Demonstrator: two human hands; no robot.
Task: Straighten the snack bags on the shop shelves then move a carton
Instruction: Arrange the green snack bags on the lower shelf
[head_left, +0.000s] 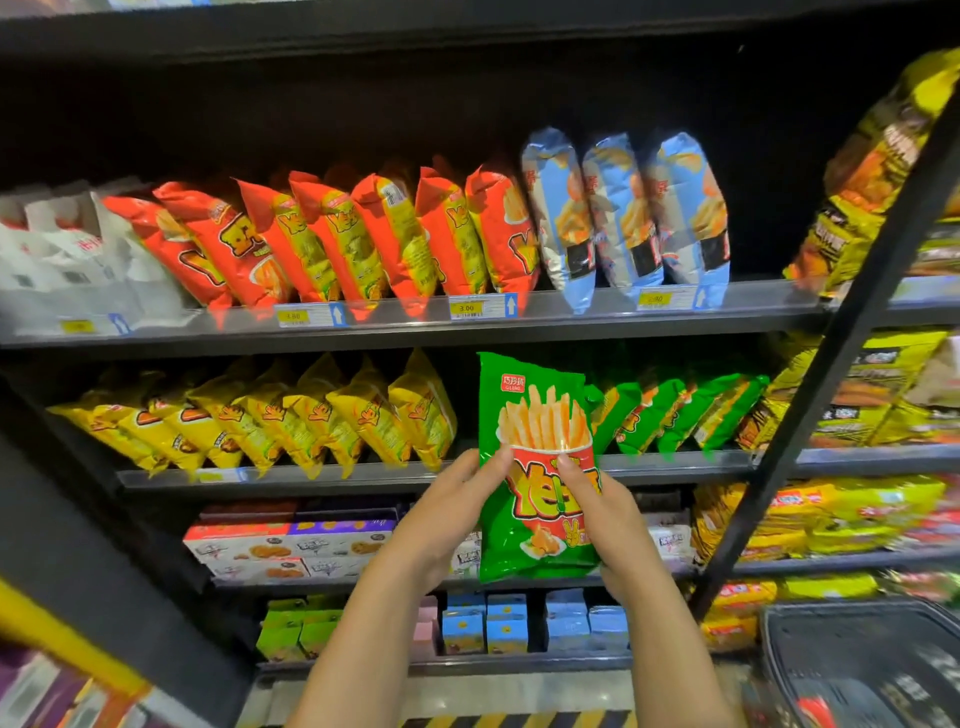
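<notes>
Straightening is proceeding: left hand (457, 493) and right hand (602, 514) are each pinching a side of the green bag (530, 405), holding it upright just left of the green row (675, 410), with seating it squarely against that row probably coming next.

The green bag (537, 519) covers the fingers of the left hand (452, 504) and of the right hand (613, 525) behind it. The white bags (62, 260) at the left and the yellow packs (852, 514) at the right are smeared, their print unreadable. The black basket (857, 660) is cut off by the lower right corner.
</notes>
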